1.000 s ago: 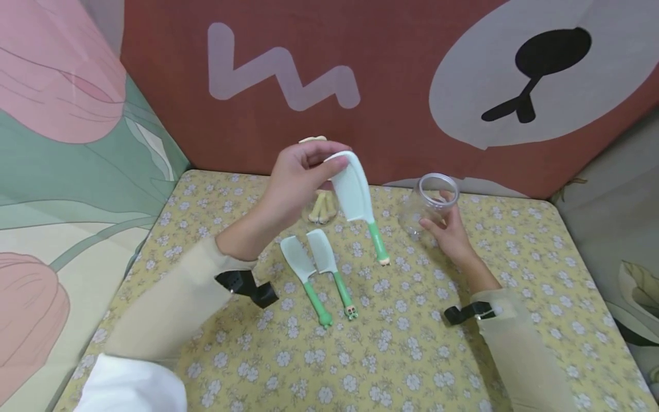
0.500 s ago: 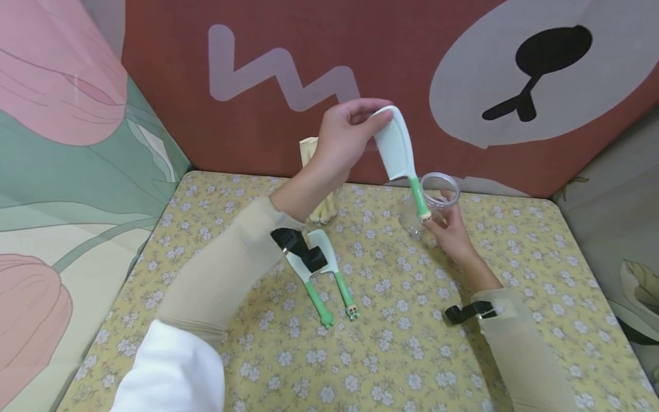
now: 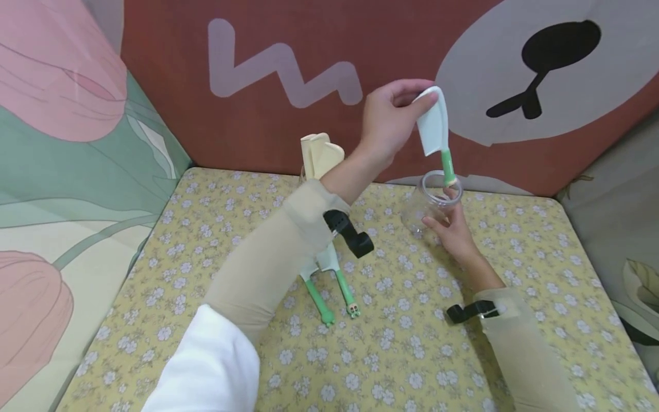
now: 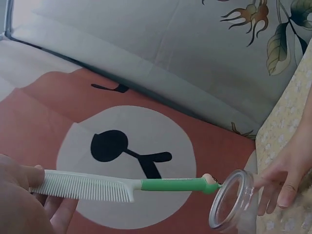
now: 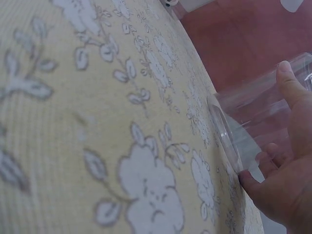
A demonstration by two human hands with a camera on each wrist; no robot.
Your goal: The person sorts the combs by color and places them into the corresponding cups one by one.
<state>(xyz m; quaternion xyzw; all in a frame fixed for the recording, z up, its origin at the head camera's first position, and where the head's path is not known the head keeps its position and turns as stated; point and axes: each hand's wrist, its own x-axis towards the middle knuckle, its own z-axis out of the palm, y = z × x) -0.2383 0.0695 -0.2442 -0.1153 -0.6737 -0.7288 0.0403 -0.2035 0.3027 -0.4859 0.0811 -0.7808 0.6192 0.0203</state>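
Note:
By the toothed end, my left hand (image 3: 388,117) pinches a pale mint comb (image 3: 434,123) with a green handle. The handle points down, and its figure-shaped tip is at the mouth of a clear jar (image 3: 416,210). In the left wrist view the comb's teeth (image 4: 85,189) show, with the tip close to the jar's rim (image 4: 217,214). Thumb and fingers of my right hand (image 3: 455,234) grip the jar's side; the right wrist view shows the jar's base (image 5: 225,134) on the table. Two similar combs lie on the table, their green handles (image 3: 319,300) (image 3: 346,289) visible and their heads partly behind my left forearm.
Several cream comb-like pieces (image 3: 319,154) stand upright at the back, left of the jar, partly covered by my left arm. A flowered cloth (image 3: 391,355) covers the table. Printed fabric walls (image 3: 257,131) rise behind and at both sides.
My left hand has carried the comb right and upward from above the table's middle, bringing its handle over the jar mouth. The right hand and jar have stayed in place.

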